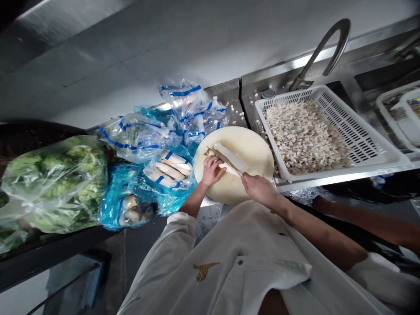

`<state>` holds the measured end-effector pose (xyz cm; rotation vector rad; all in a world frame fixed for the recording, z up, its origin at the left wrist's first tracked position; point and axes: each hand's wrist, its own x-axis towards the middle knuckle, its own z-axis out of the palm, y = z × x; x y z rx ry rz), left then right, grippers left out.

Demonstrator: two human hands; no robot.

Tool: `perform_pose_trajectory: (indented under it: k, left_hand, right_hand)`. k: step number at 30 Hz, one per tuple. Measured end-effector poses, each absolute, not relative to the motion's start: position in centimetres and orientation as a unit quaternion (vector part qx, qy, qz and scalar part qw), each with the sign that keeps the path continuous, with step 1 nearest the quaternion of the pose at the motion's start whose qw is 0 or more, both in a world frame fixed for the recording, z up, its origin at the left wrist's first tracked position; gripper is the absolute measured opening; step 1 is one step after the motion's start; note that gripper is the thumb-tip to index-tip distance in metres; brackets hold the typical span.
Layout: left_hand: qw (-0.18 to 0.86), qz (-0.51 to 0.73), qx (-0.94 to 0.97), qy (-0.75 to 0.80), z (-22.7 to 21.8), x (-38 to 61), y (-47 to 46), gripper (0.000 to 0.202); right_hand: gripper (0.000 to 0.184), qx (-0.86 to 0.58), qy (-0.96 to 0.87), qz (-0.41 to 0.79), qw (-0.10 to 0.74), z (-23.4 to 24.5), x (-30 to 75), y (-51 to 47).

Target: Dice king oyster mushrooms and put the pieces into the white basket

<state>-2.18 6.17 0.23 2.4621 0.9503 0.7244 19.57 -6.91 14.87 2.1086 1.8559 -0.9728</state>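
Note:
On a round white cutting board [252,148] lies a long white mushroom [231,157], seemingly a king oyster. My left hand [211,169] is curled over its near end and presses it down. My right hand [260,188] grips a knife [225,160]. The thin blade runs up and to the left across the mushroom. Both hands sit at the board's near side, close together.
A white perforated basket [370,140] full of diced white cubes rests over the sink on the right, under a curved tap [323,43]. Clear blue-striped bags of mushrooms [170,168] and a bag of lettuce [55,183] lie to the left. Another basket [402,116] stands at the far right.

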Motion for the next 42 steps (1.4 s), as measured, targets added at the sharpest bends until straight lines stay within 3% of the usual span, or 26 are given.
perform_pose_trajectory:
  k: [10,22,31,42]
  left_hand:
    - [0.199,0.261,0.881,0.341,0.9,-2.1,6.2,0.041]
    - [0.2,0.292,0.875,0.331,1.0,-2.4,6.1,0.034]
    - [0.209,0.295,0.873,0.326,1.0,-2.5,6.6,0.036]
    - [0.193,0.291,0.875,0.336,1.0,-3.3,6.5,0.032]
  right_hand:
    - [0.044,0.694,0.632,-0.336,0.078,12.8,19.2,-5.9]
    - [0.041,0.707,0.642,-0.288,0.069,16.1,20.1,-7.7]
    - [0.043,0.704,0.614,-0.344,0.089,12.4,17.6,-3.7]
    - [0.04,0.693,0.633,-0.339,0.061,11.7,19.3,-6.3]
